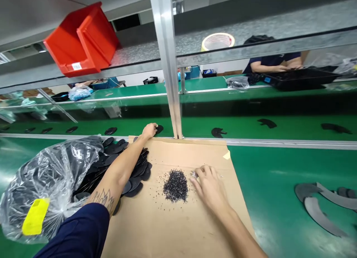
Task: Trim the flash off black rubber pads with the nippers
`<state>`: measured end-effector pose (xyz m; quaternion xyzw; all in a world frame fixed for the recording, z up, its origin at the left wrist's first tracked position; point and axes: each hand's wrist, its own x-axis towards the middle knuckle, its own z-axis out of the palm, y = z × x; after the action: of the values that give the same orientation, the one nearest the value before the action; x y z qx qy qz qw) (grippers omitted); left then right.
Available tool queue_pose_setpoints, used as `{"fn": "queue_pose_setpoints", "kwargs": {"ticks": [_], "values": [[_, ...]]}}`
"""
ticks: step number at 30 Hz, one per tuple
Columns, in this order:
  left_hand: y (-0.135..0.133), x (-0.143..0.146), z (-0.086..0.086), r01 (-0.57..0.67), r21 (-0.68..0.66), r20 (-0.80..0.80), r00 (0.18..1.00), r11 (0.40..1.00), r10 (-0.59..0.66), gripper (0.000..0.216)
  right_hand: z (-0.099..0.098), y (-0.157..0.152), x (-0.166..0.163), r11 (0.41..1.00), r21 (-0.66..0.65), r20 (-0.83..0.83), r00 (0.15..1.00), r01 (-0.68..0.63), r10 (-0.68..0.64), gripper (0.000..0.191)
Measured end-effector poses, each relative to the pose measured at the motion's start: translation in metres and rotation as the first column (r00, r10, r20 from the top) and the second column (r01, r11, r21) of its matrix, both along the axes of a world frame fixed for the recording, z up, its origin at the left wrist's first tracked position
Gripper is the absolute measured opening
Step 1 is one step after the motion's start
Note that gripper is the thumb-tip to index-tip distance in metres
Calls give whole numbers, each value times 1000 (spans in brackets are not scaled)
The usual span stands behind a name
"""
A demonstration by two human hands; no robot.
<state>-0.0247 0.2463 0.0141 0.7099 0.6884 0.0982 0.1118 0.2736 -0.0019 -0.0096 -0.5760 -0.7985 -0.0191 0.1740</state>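
Note:
My left hand (pixel 148 131) reaches forward to the far edge of a brown cardboard sheet (pixel 178 220), its fingers closed on a flat black part (pixel 159 129) at the edge of the green conveyor belt (pixel 251 129). My right hand (pixel 208 186) rests on the cardboard with fingers curled round a small shiny metal thing (pixel 194 174), just right of a little heap of black granules (pixel 175 185). Under my left forearm lies a pile of flat black parts (pixel 134 168) spilling from a clear plastic bag (pixel 47 183).
More black parts (pixel 218 132) ride the belt. Curved grey pieces (pixel 320 209) lie on the green table at right. An aluminium post (pixel 170 64) rises behind the cardboard. A red bin (pixel 82 40) and tape roll (pixel 217 41) sit on the shelf. A co-worker's arms (pixel 275 66) work across the belt.

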Motion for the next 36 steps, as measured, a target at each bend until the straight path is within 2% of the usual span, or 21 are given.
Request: {"fn": "queue_pose_setpoints", "kwargs": {"ticks": [4, 8, 10, 12, 14, 17, 19, 21, 23, 25, 28, 31, 36], "values": [[-1, -2, 7, -1, -30, -104, 995, 1000, -2, 33, 2, -3, -2, 1000, -23, 0, 1000, 14, -14, 12], [-15, -7, 22, 41, -21, -182, 982, 999, -45, 34, 3, -7, -4, 998, -50, 6, 999, 33, -33, 14], [-26, -5, 33, 107, -19, -204, 973, 994, -108, 27, 3, -9, -5, 997, -60, 0, 999, 40, -40, 14], [-40, 5, 44, 225, -47, -202, 952, 973, -230, 18, 3, -10, -6, 997, -68, -9, 999, 43, -44, 15], [-56, 24, 53, 398, -103, -157, 899, 912, -410, 18, 2, -11, -6, 996, -73, -19, 999, 44, -46, 15], [-73, 75, 56, 651, -153, -27, 749, 743, -662, 21, 3, -12, -6, 996, -74, -31, 998, 46, -48, 14], [-74, 119, 49, 740, -118, 37, 669, 662, -742, 22, 3, -12, -6, 997, -70, -36, 998, 42, -44, 15], [-66, 166, 38, 769, -43, 73, 639, 638, -766, 20, 4, -13, -6, 997, -71, -31, 999, 41, -43, 16], [-53, 208, 26, 759, 25, 102, 646, 651, -757, 32, 5, -13, -5, 995, -83, -18, 999, 47, -48, 17], [-39, 242, 14, 718, 59, 122, 684, 693, -719, 42, 5, -13, -4, 994, -96, -10, 999, 46, -47, 18], [-24, 271, 1, 630, 56, 133, 764, 774, -631, 39, 2, -11, -3, 996, -90, -18, 999, 28, -29, 18], [-16, 273, -6, 534, 42, 139, 834, 845, -534, 31, -1, -7, -1, 999, -47, -18, 1000, 5, -6, 17], [-9, 241, 3, 408, 102, 224, 879, 907, -420, 29, -7, -1, 0, 999, 17, 7, 999, -44, 44, 10]]}}
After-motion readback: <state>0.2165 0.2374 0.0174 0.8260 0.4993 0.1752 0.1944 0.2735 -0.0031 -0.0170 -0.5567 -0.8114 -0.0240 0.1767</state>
